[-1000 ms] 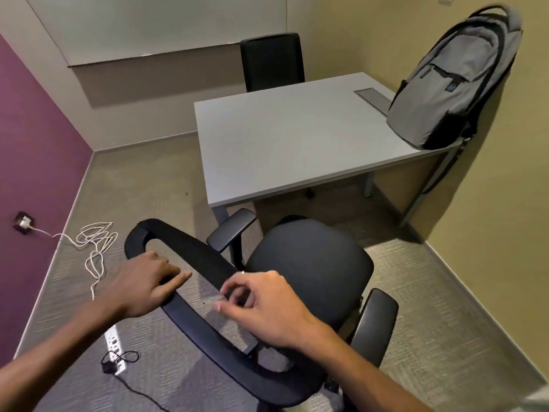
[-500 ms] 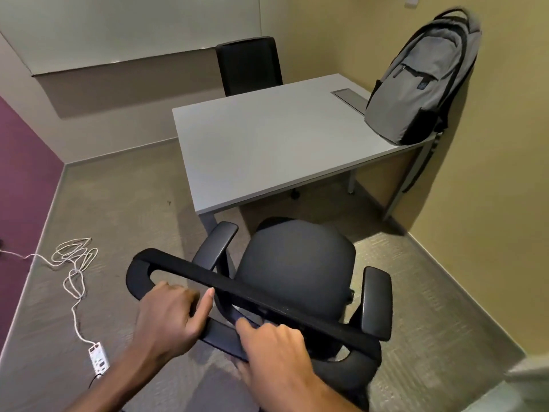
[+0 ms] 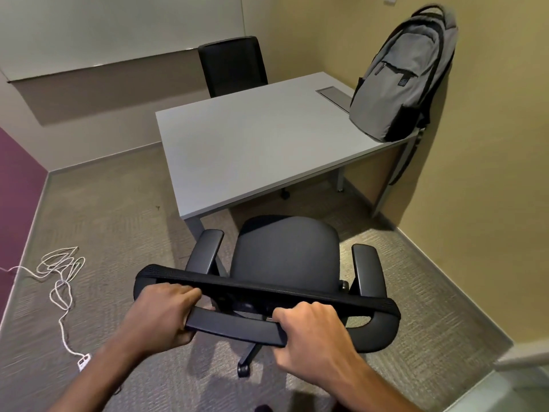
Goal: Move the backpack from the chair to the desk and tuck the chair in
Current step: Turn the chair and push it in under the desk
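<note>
The lower bar of the backrest of the office chair (image 3: 286, 254) is being gripped from behind by both hands. The left hand (image 3: 162, 315) is being kept wrapped around the bar's left end, fingers curled over the top; the right hand (image 3: 312, 337) is being kept clenched around the bar further right, knuckles upward. Both forearms are being shown entering from the bottom edge.

The chair is being presented facing the desk (image 3: 252, 144), its black seat bare, its two armrests on either side, and the front edge of the seat lying just beneath the desk's near edge. One caster is being shown on the carpet below the backrest.

To the left, on the floor, a white cable (image 3: 61, 272) is being seen lying in loose loops, ending in a small white plug block near the left forearm.

Further off, the grey backpack (image 3: 401, 81) is being supported upright on the desk's far right corner, leaning against the yellow wall. A recessed metal panel (image 3: 334, 98) is being shown just beside it in the desktop. Beyond the desk, a second black chair (image 3: 233, 65) is being seen against the far wall.
</note>
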A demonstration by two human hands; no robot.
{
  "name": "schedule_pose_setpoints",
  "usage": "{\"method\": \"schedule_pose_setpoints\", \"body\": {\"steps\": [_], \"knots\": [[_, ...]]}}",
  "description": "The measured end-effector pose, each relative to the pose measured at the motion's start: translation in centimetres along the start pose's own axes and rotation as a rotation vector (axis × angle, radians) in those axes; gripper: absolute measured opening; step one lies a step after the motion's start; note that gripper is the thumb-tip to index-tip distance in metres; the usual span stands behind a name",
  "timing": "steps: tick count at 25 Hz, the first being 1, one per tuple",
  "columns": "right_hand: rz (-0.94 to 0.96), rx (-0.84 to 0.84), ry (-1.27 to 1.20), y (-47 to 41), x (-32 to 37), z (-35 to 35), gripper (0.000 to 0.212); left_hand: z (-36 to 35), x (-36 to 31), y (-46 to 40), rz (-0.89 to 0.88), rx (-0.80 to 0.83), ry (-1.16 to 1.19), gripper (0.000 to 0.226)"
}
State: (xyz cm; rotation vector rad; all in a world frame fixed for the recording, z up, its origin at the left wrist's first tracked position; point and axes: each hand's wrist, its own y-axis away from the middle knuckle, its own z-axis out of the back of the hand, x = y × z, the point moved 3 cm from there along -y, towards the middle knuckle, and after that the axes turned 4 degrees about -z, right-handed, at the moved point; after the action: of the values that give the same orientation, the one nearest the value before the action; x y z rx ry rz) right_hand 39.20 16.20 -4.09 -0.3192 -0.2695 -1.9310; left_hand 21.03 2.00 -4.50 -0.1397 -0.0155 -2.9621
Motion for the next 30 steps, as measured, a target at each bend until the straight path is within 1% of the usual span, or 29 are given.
{"method": "schedule_pose_setpoints", "body": {"steps": [2, 4, 7, 9, 12, 14, 17, 19, 22, 26, 27, 29, 30], "knots": [[0.024, -0.031, 0.023, -0.4, -1.0, 0.3, 0.025, 0.2, 0.3, -0.7, 0.061, 0.004, 0.003, 0.011], [0.074, -0.045, 0.063, -0.6, -2.2, 0.6, 0.025, -0.1, -0.5, -1.6, 0.089, 0.036, 0.007, 0.017], [0.114, -0.122, 0.194, -1.1, -4.5, 1.6, 0.028, -0.7, -1.6, -3.1, 0.133, 0.066, -0.014, 0.024], [0.068, -0.152, 0.246, -1.6, -6.6, 2.6, 0.033, -0.7, -2.3, -4.9, 0.177, 0.093, -0.031, 0.022], [-0.072, -0.167, 0.314, -2.3, -11.1, 3.6, 0.036, -0.9, -3.3, -7.8, 0.234, 0.156, -0.050, 0.021], [-0.119, -0.121, 0.331, -3.5, -14.2, 4.1, 0.027, -0.7, -3.6, -10.0, 0.237, 0.135, -0.015, 0.019], [-0.072, -0.069, 0.374, -6.5, -17.3, 5.6, 0.021, -0.6, -3.3, -13.4, 0.233, 0.121, 0.137, 0.020], [-0.031, -0.053, 0.373, -8.7, -18.8, 6.4, 0.020, -0.6, -2.9, -15.7, 0.250, 0.133, 0.178, 0.020], [-0.033, -0.001, 0.369, -11.7, -21.1, 7.0, 0.016, -0.9, -2.3, -18.9, 0.295, 0.124, 0.158, 0.021], [-0.037, -0.020, 0.363, -15.4, -24.0, 8.0, 0.028, -1.1, -1.8, -22.6, 0.373, 0.075, 0.090, 0.023], [-0.029, -0.033, 0.352, -16.4, -24.8, 8.3, 0.026, -1.2, -1.7, -23.5, 0.396, 0.058, 0.074, 0.024], [-0.021, -0.071, 0.361, -18.4, -26.4, 9.0, 0.012, -1.5, -1.7, -25.4, 0.441, 0.029, 0.067, 0.023], [-0.031, -0.076, 0.371, -19.4, -27.1, 9.3, 0.018, -1.6, -1.7, -26.3, 0.461, 0.019, 0.075, 0.023]]}}
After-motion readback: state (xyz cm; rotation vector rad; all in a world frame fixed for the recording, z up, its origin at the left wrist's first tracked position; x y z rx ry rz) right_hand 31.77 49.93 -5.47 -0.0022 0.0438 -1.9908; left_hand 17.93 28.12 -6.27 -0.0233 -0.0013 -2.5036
